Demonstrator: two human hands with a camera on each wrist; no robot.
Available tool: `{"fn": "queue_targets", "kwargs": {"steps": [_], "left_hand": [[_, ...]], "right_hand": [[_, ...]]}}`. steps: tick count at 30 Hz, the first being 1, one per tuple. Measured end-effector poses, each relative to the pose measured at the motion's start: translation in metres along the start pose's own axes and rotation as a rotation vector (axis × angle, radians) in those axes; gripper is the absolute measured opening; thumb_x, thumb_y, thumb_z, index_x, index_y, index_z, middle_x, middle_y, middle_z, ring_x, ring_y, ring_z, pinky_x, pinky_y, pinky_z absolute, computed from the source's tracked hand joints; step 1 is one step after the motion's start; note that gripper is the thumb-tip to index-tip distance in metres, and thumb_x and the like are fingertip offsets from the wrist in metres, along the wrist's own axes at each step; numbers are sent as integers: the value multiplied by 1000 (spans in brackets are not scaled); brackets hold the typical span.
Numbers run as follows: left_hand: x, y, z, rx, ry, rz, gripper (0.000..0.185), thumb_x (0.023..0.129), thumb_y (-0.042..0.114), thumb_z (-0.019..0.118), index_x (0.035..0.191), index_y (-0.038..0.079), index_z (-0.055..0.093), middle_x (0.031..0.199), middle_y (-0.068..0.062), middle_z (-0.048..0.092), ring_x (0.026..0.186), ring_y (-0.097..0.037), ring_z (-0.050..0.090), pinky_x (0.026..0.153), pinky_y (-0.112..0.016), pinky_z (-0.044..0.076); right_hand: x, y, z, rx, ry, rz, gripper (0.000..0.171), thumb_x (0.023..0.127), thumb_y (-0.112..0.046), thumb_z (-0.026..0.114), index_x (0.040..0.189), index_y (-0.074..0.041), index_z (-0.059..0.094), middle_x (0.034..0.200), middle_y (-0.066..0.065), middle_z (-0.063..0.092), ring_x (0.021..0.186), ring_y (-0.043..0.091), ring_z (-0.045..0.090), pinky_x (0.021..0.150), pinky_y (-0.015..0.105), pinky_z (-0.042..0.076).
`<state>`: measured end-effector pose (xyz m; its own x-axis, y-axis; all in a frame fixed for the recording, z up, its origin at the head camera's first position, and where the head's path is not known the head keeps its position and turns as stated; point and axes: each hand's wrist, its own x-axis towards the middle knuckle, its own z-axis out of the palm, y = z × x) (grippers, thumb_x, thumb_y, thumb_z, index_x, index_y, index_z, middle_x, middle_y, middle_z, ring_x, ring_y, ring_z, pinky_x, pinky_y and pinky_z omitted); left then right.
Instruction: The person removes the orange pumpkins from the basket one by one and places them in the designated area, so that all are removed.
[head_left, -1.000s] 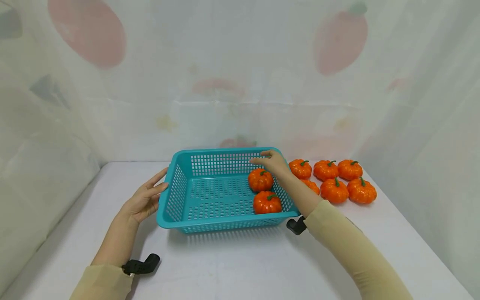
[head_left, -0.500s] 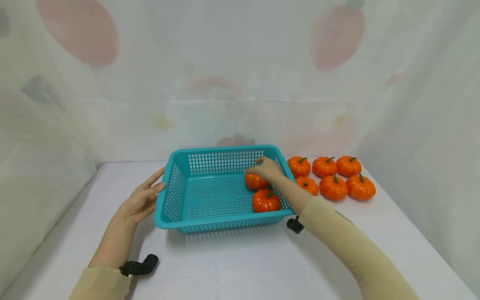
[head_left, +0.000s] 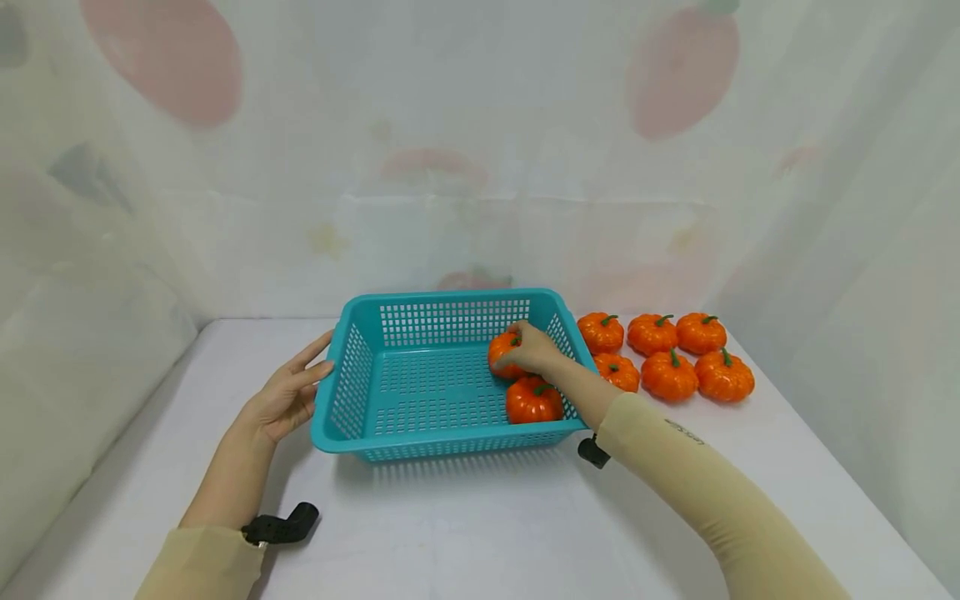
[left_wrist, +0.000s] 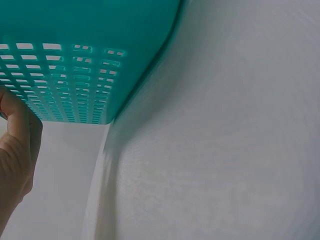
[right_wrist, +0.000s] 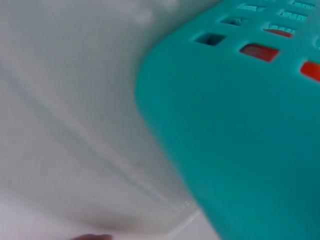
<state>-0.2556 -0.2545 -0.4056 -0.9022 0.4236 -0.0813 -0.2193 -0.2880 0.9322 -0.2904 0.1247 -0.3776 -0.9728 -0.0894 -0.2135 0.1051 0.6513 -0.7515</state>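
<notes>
A turquoise plastic basket with slotted walls stands on the table. At its left end my left hand holds the rim, thumb and fingers against the edge. The left wrist view shows that hand beside the basket's outer wall. My right hand reaches over the right rim and grips a small orange pumpkin inside, thumb and fingers on either side. A second pumpkin lies in the near right corner. The right wrist view mostly shows the basket's outside; the right hand's grip is hidden there.
To the basket's right, several more orange pumpkins sit in two rows on the white table. A pale printed curtain closes off the back and sides. Dark wrist cameras hang by both sleeves.
My right hand has come down from above the far right of the basket onto the rear pumpkin and closed its fingers round it. The left hand has stayed at the rim.
</notes>
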Motion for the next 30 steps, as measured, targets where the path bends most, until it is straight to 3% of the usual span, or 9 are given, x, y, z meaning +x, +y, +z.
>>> {"fn": "queue_targets", "kwargs": {"steps": [10, 21, 30], "left_hand": [[-2, 3, 6, -20, 11, -1, 69, 105, 8, 43, 161, 21, 5, 115, 2, 65, 91, -12, 72, 76, -29, 63], [-2, 1, 4, -79, -19, 8, 67, 105, 5, 39, 161, 23, 6, 116, 1, 64, 92, -12, 71, 77, -27, 63], [1, -1, -2, -81, -30, 13, 66, 106, 4, 37, 161, 23, 4, 117, 1, 63, 93, -12, 72, 77, -27, 63]], "right_hand": [[2, 2, 1, -104, 28, -37, 70, 86, -18, 75, 147, -11, 41, 148, 19, 47, 130, 37, 50, 106, 51, 48], [-1, 0, -2, -127, 68, -111, 72, 85, -21, 76, 149, -14, 42, 152, 17, 44, 137, 39, 43, 108, 54, 47], [-1, -2, -8, -93, 115, -135, 81, 83, -27, 79, 150, -11, 37, 150, 18, 46, 133, 37, 49, 107, 52, 49]]}}
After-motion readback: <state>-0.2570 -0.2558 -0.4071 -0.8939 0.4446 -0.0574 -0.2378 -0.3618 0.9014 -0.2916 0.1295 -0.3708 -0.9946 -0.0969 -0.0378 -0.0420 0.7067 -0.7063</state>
